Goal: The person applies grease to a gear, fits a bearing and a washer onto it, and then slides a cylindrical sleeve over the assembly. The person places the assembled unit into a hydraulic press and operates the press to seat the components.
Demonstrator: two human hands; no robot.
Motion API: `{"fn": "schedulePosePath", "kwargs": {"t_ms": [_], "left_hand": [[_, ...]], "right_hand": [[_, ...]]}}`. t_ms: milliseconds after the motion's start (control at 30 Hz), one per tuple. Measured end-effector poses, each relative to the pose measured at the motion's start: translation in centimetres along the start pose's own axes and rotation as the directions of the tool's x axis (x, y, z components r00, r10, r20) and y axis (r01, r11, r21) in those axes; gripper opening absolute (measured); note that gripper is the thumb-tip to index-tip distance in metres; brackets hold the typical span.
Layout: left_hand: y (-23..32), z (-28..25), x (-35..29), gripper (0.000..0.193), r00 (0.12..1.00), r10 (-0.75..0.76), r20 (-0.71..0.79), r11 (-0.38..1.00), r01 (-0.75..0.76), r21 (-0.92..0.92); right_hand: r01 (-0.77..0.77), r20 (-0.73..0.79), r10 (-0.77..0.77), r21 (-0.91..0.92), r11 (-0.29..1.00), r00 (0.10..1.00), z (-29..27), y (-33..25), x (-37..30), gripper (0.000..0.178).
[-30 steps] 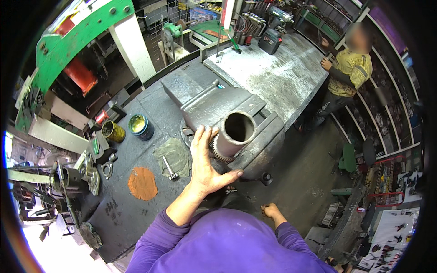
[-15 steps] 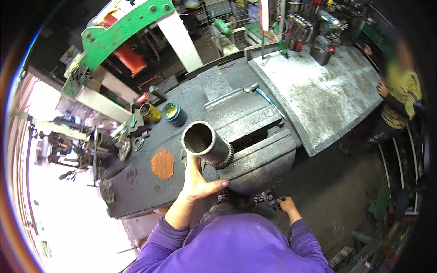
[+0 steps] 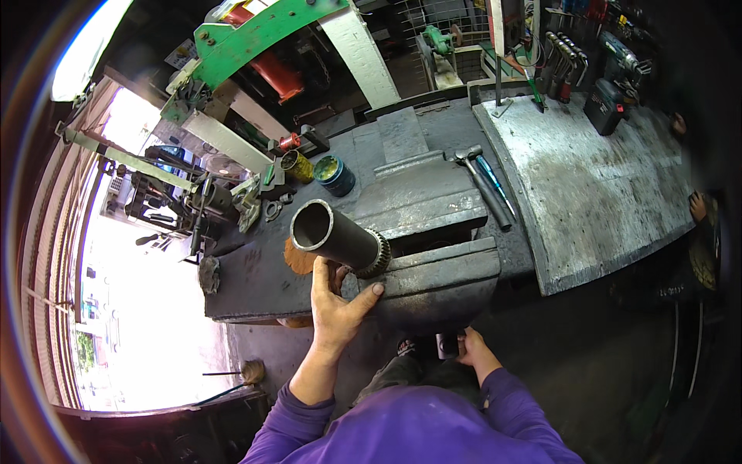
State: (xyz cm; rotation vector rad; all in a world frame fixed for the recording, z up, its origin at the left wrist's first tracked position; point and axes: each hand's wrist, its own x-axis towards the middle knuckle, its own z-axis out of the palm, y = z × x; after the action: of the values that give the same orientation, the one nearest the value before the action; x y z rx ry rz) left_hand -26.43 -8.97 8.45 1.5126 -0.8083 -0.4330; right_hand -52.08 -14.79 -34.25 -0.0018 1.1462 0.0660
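Observation:
A dark metal tube (image 3: 336, 236) with a toothed ring at its lower end leans over the near left end of the bench vise (image 3: 437, 268). Its open mouth points up and to the left. My left hand (image 3: 336, 309) supports the tube from the near side, fingers curled under it and the thumb stretched toward the toothed ring. Below the vise's front jaw, my right hand (image 3: 471, 349) is closed at the vise handle, beside the screw end (image 3: 446, 346); its fingers are partly hidden. Whether the jaws touch the tube I cannot tell.
Behind the vise lie a hammer (image 3: 483, 188) and a blue screwdriver (image 3: 496, 185). Two open cans, one yellow (image 3: 297, 165) and one blue (image 3: 335, 176), stand back left near an orange-brown patch (image 3: 297, 259). A metal-topped table (image 3: 587, 185) adjoins on the right, where a co-worker's hand (image 3: 698, 206) rests.
The view has swung, so the bench sits differently. My right hand has moved in to the vise's screw end. The tube leans farther left in view, with my left hand still at it.

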Motion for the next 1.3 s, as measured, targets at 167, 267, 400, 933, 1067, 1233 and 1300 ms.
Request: {"fn": "schedulePosePath", "kwargs": {"t_ms": [167, 267, 400, 933, 1067, 1233, 1300], "left_hand": [[0.7, 0.2, 0.8, 0.081, 0.999, 0.026, 0.02, 0.997, -0.028, 0.077], [0.9, 0.4, 1.3, 0.076, 0.997, 0.08, -0.01, 0.991, -0.079, 0.112], [0.6, 0.4, 1.8, 0.062, 0.997, 0.074, -0.03, 0.994, -0.071, 0.087], [-1.4, 1.0, 1.7, 0.062, 0.977, 0.179, -0.115, 0.975, -0.161, 0.154], [-1.5, 1.1, 1.6, 0.066, 0.969, 0.216, -0.123, 0.967, -0.194, 0.166], [-1.7, 1.1, 1.6, 0.066, 0.965, 0.232, -0.118, 0.965, -0.213, 0.155], [-1.9, 1.1, 1.6, 0.066, 0.964, 0.234, -0.123, 0.965, -0.216, 0.146]], "right_hand": [[0.144, 0.162, -0.147, 0.028, 0.989, 0.976, 2.9, -0.5, 3.2, 0.03], [0.106, 0.076, -0.118, 0.144, 0.984, 0.99, 3.0, -1.9, 0.5, 0.021], [0.156, -0.145, -0.097, 0.478, 0.865, 0.985, 1.0, -4.0, -2.6, 0.013], [0.385, -0.205, -0.327, 0.431, 0.816, 0.922, -1.6, -5.0, -8.2, 0.021], [0.377, -0.207, -0.318, 0.409, 0.831, 0.925, -1.2, -5.2, -8.7, 0.023], [0.36, -0.203, -0.3, 0.432, 0.827, 0.932, -1.0, -5.4, -8.4, 0.023], [0.356, -0.209, -0.293, 0.408, 0.841, 0.933, -1.3, -5.1, -7.9, 0.022]]}}
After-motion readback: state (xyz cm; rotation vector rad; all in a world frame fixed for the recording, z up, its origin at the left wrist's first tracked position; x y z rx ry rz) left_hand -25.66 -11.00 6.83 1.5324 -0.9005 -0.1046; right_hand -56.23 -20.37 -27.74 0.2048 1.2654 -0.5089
